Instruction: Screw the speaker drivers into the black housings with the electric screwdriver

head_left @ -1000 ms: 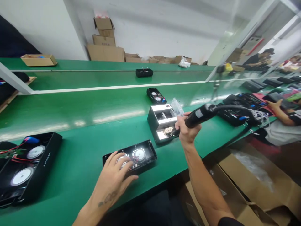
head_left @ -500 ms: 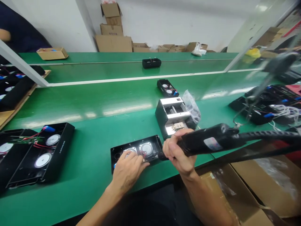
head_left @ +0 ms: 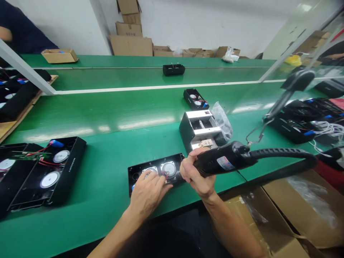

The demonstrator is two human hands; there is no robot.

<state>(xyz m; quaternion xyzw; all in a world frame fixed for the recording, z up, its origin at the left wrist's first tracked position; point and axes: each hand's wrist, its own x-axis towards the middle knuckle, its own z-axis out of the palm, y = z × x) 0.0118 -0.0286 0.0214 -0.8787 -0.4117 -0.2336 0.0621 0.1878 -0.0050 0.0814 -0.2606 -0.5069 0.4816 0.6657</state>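
Note:
A black speaker housing (head_left: 172,161) with two round silver drivers lies open on the green belt table near its front edge. My left hand (head_left: 147,193) rests on its left part, fingers bent and pressing down on it. My right hand (head_left: 195,175) is wrapped round a black electric screwdriver (head_left: 223,162), whose tip points at the housing's right end. A thick black cable (head_left: 285,153) runs from the tool to the right.
A metal screw feeder box (head_left: 200,129) with a clear plastic bag (head_left: 222,118) stands just behind. More open black housings (head_left: 45,172) sit at the left, others (head_left: 195,99) farther back. Cardboard boxes (head_left: 292,211) lie under the table's right edge. Another person's sleeve (head_left: 18,32) shows far left.
My right hand brought the screwdriver from the feeder box down and left to the housing's right end. My left hand stayed on the housing. The view shifted slightly.

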